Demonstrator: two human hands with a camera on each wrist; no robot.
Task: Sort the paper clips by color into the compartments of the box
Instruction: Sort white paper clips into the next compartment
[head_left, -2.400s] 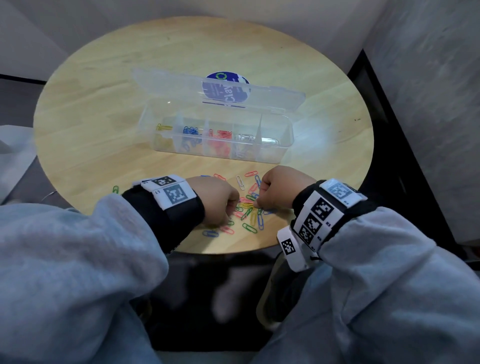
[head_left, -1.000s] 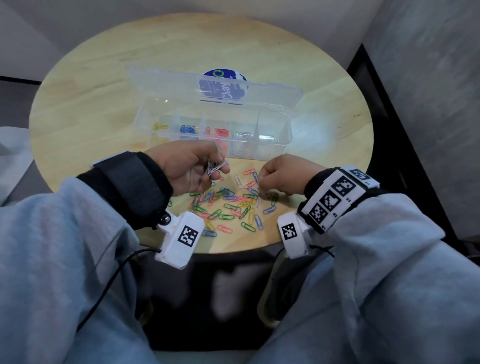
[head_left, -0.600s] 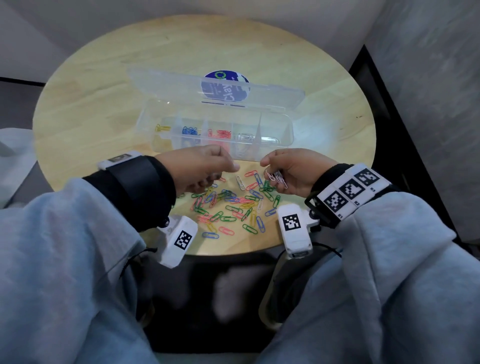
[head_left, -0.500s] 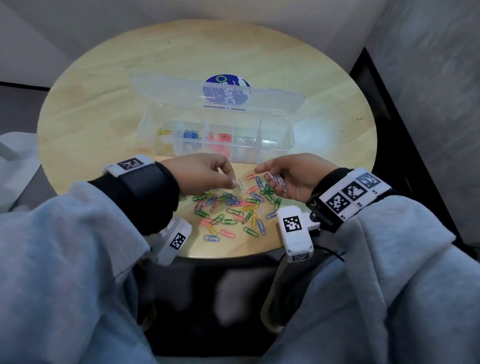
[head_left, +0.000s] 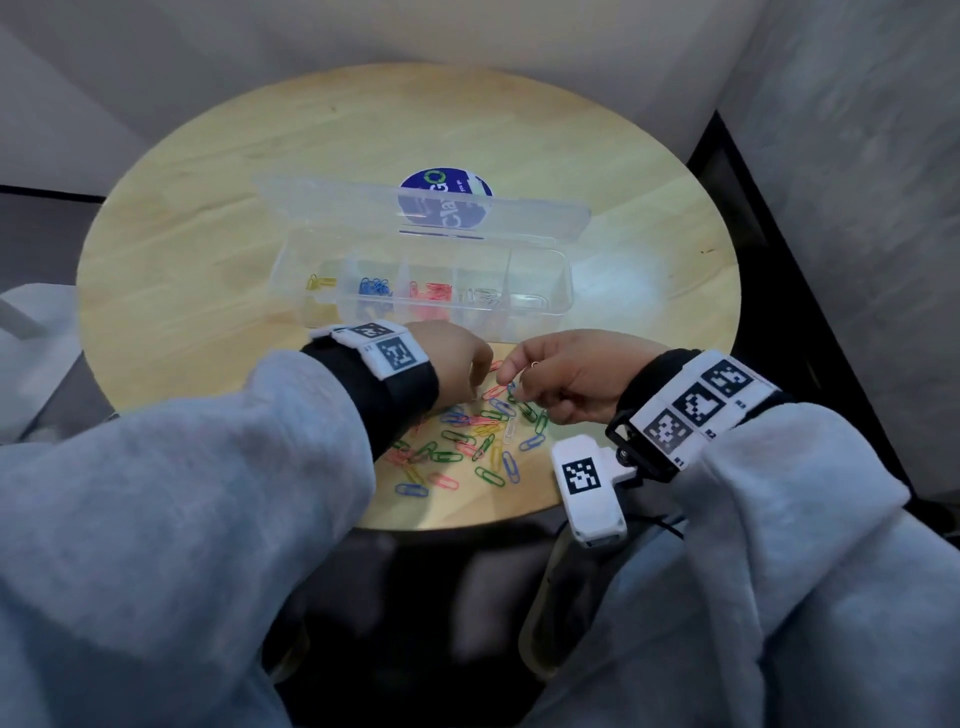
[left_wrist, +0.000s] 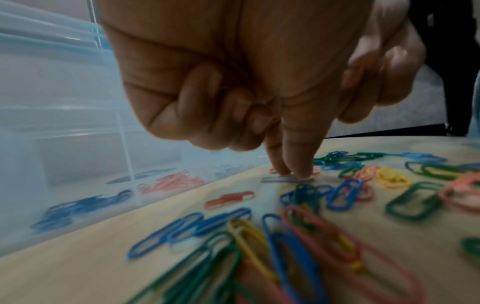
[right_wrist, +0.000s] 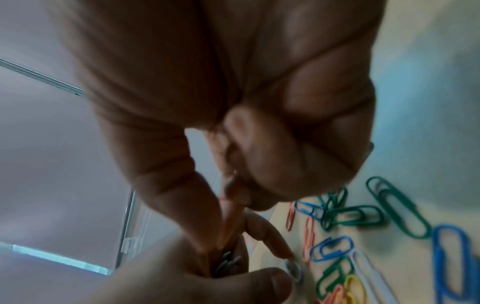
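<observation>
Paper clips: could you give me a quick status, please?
Left hand fingertips on a silver clip. Right hand pinches silver clips. Box open, loose pile unsorted.

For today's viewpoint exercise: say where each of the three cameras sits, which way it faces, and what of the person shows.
Head: worn high, looking down at the table; both sleeves and hands show.
Left wrist: low, along the left hand pressing a silver clip.
Right wrist: along the right hand pinching silver clips.
Shared: the loose clips and clear box.

Open clear box (head_left: 540, 312) sitting on round table (head_left: 208, 249); left hand (head_left: 457, 358) reaching into loose clips (head_left: 467, 441) before box; right hand (head_left: 576, 374) pinching silver clip (head_left: 532, 365) beside it.
</observation>
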